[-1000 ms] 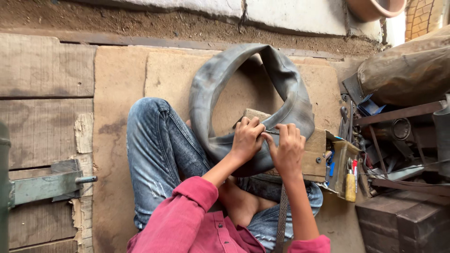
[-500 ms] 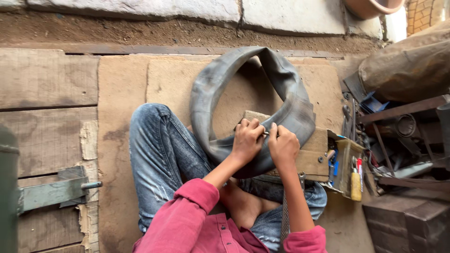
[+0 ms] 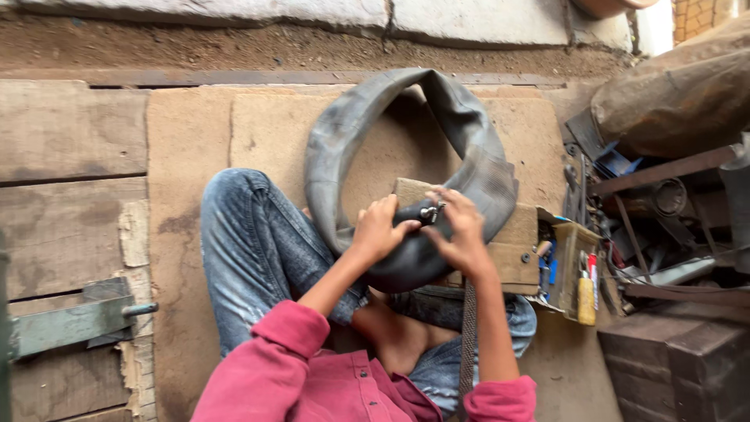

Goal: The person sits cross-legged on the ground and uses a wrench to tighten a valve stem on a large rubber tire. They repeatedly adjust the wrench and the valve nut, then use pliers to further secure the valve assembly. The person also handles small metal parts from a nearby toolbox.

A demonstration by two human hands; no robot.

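Note:
A large grey rubber inner tube (image 3: 344, 133) stands looped on my lap and against a wooden block (image 3: 512, 242). My left hand (image 3: 379, 228) grips the tube's lower part from the left. My right hand (image 3: 461, 230) presses on the tube from the right, with fingers at a small metal valve (image 3: 429, 212) that sticks out between the two hands. I sit on a wooden floor in blue jeans (image 3: 258, 250) and a red shirt (image 3: 305, 375).
A small open box (image 3: 574, 270) with tubes and tools stands right of the block. Metal scrap (image 3: 672, 211) and a brown sack (image 3: 680, 101) pile up at the right. A metal latch (image 3: 70, 324) lies at the left. A dirt strip runs along the far wall.
The view has shifted slightly. Both hands stayed on the tube's lower part, with the fingers now closed around the valve.

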